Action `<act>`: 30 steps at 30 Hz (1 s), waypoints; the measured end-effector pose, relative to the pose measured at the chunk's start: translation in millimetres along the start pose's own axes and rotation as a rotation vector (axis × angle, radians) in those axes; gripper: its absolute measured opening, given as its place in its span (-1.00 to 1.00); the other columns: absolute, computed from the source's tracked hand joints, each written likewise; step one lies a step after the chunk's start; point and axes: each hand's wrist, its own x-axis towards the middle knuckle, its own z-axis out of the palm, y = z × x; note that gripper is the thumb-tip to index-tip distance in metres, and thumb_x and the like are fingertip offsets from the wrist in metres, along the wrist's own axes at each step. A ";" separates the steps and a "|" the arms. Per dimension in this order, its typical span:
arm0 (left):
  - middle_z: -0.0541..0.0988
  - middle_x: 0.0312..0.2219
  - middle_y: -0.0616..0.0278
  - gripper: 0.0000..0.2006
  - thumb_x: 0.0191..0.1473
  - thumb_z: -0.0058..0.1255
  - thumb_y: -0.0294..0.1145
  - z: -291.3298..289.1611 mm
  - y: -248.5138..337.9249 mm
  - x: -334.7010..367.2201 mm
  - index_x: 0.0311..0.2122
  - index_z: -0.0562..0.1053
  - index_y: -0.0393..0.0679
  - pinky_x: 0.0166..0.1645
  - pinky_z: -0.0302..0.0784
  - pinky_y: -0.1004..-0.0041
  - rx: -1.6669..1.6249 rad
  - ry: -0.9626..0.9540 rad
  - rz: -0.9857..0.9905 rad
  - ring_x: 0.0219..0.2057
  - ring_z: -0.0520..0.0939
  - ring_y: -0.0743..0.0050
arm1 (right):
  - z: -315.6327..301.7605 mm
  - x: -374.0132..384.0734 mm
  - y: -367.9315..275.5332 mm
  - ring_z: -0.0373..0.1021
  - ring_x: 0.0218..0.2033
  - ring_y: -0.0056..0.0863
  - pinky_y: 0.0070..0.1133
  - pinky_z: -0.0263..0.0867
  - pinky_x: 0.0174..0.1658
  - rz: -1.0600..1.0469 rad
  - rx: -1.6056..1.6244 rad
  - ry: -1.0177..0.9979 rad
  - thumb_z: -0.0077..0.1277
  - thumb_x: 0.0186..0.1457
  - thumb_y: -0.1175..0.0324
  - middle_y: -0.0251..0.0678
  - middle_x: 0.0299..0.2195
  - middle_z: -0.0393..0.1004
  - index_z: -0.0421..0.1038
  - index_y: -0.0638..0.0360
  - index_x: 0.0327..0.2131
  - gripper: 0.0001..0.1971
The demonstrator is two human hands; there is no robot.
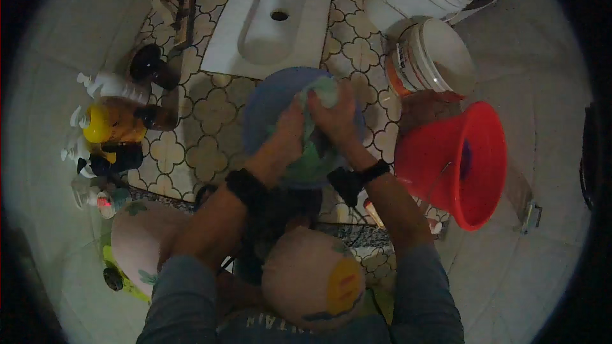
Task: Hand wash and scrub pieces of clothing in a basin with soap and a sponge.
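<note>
Over a round blue basin on the tiled floor, both of my hands grip a wet-looking pale green cloth. My left hand has its fingers closed on the cloth's left side. Close beside it, my right hand squeezes a bunched part at the upper right. The lower part of the cloth hangs down into the basin. Black bands are on both wrists. What else lies in the basin beneath the cloth is too dark to tell.
Beyond the basin is a white squat toilet. A red bucket stands at the right, with a white bucket and a larger white bucket behind it. Several bottles, including an amber pump bottle, line the left wall. A dark plunger-like object is nearby.
</note>
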 end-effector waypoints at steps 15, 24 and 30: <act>0.43 -0.16 0.16 -0.40 0.10 -0.42 0.16 0.3 17.8 -65.0 -0.03 0.27 -0.21 -0.02 0.33 0.31 0.291 -0.126 0.209 -0.19 0.46 0.32 | -29.0 -30.0 -55.0 0.35 -0.34 -0.42 -0.52 0.25 -0.19 -0.099 0.302 -0.304 0.09 -0.13 0.23 -0.26 -0.36 0.43 0.36 0.27 -0.30 -0.65; 0.44 -0.22 0.13 -0.48 -0.01 -0.05 -0.02 5.1 31.7 -41.1 -0.06 0.27 -0.22 -0.17 0.35 0.44 0.842 0.008 0.212 -0.22 0.46 0.38 | -55.3 15.0 13.4 0.18 -0.13 -0.15 -0.38 0.12 -0.08 0.059 0.117 -0.151 0.11 -0.13 0.26 -0.12 -0.24 0.29 0.31 0.27 -0.28 -0.64; 0.43 -0.39 0.04 -0.61 -0.24 0.14 -0.39 -29.9 19.1 -40.4 -0.22 0.34 -0.17 -0.24 0.39 0.31 1.705 -0.037 0.977 -0.33 0.48 0.12 | -120.3 -39.6 53.5 0.19 -0.16 -0.18 -0.40 0.19 -0.16 -0.339 -0.404 -0.214 0.08 -0.23 0.38 -0.20 -0.23 0.27 0.31 0.21 -0.29 -0.66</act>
